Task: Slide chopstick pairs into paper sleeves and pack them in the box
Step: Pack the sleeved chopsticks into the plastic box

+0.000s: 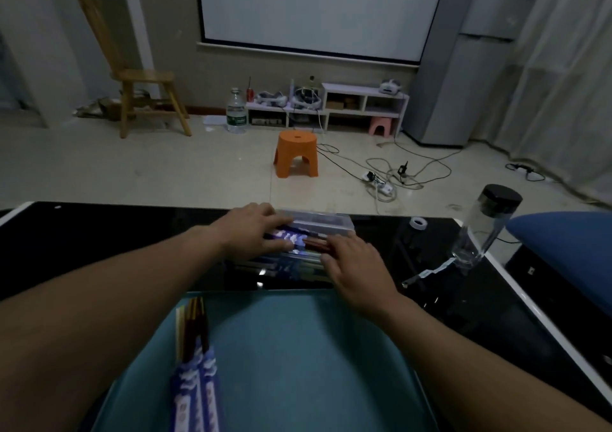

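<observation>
Sleeved pair (291, 238) lies L-R across the box (318, 221) at far edge of counter (132, 249), your L grip (251, 229) flat-fingered on its sleeve end, R grip (356, 266) on stick end (pinch vs press: can't tell); tray pairs (195, 375) point fwd, so prob. a quarter turn needed, L grip nearer.

The one camera sits on the person's head and faces forward and down over a black table (99, 249). Both forearms enter from the lower edge; the left hand (251, 229) and right hand (357, 266) lie close, near mid-frame. Beyond the hands the wide lens reaches the floor (165, 166) and far wall (172, 34)
</observation>
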`<state>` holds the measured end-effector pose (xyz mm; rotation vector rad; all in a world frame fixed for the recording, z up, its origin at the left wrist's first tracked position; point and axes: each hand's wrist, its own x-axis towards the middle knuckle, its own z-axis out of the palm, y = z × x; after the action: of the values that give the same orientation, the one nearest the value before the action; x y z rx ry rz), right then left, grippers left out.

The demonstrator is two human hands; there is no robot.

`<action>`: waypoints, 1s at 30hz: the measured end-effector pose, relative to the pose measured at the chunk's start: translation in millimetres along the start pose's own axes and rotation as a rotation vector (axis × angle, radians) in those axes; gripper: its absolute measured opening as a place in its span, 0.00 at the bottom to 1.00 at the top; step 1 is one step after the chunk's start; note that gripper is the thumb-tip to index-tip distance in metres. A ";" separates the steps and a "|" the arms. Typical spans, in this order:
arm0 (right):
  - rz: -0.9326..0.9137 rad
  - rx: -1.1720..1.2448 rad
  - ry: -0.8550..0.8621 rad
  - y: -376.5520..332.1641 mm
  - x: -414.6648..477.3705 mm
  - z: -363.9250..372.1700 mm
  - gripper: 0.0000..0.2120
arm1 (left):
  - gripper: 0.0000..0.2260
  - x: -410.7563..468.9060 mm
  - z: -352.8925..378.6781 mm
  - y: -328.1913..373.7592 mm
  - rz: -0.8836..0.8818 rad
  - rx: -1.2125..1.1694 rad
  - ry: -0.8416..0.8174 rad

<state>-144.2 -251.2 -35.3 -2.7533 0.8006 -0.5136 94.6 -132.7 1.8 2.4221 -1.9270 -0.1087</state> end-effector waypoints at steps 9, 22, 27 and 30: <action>-0.010 -0.133 -0.043 -3.3 4.2 2.0 0.28 | 0.32 -33.1 37.7 7.6 -0.027 0.055 0.117; -0.093 -0.293 -0.413 -21.6 26.2 -2.3 0.40 | 0.39 -22.7 32.0 6.6 -0.066 0.072 -0.037; -0.087 -0.225 -0.334 -20.9 23.8 -5.7 0.44 | 0.44 -24.6 26.8 9.5 -0.075 0.109 0.009; -0.106 -0.108 -0.168 -27.5 12.5 -5.5 0.43 | 0.46 -39.0 20.2 18.2 -0.070 0.074 0.111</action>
<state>-123.5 -236.0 -18.4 -2.9023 0.6643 -0.2595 66.5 -98.7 -15.9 2.4850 -1.8318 0.0944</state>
